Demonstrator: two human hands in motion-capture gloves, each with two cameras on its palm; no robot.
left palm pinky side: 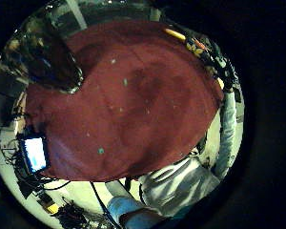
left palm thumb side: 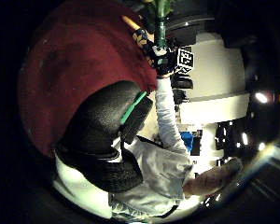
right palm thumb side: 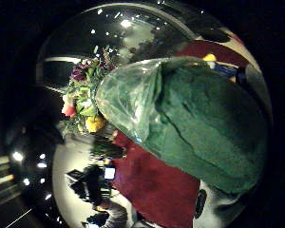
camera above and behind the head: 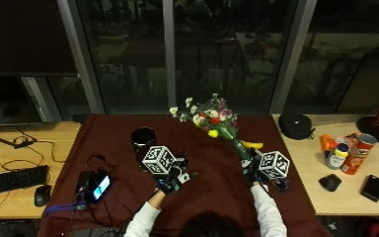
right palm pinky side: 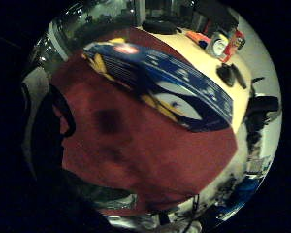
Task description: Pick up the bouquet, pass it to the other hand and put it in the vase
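Note:
A bouquet (camera above and behind the head: pixel 212 117) of mixed flowers in a green wrap stands tilted above the dark red cloth (camera above and behind the head: pixel 196 197). My right hand (camera above and behind the head: pixel 254 173) grips its stems low down. In the right thumb side view the green wrap (right palm thumb side: pixel 194 128) fills the picture, with the blooms (right palm thumb side: pixel 83 107) beyond it. The left thumb side view shows that hand (left palm thumb side: pixel 161 58) round the green stem (left palm thumb side: pixel 161 23). My left hand (camera above and behind the head: pixel 169 183) hovers over the cloth, fingers relaxed and empty. A dark cylindrical vase (camera above and behind the head: pixel 143 136) stands upright just beyond it, and also shows as the vase (left palm pinky side: pixel 52 62) in the left little finger side view.
A lit phone (camera above and behind the head: pixel 97 186) lies at the cloth's left edge. A blue and yellow patterned packet (right palm pinky side: pixel 160 87) lies near my right hand. On the wooden table to the right are a black case (camera above and behind the head: pixel 296 123), a crisp can (camera above and behind the head: pixel 362 153) and a bottle (camera above and behind the head: pixel 337 155); a keyboard (camera above and behind the head: pixel 9 178) lies left.

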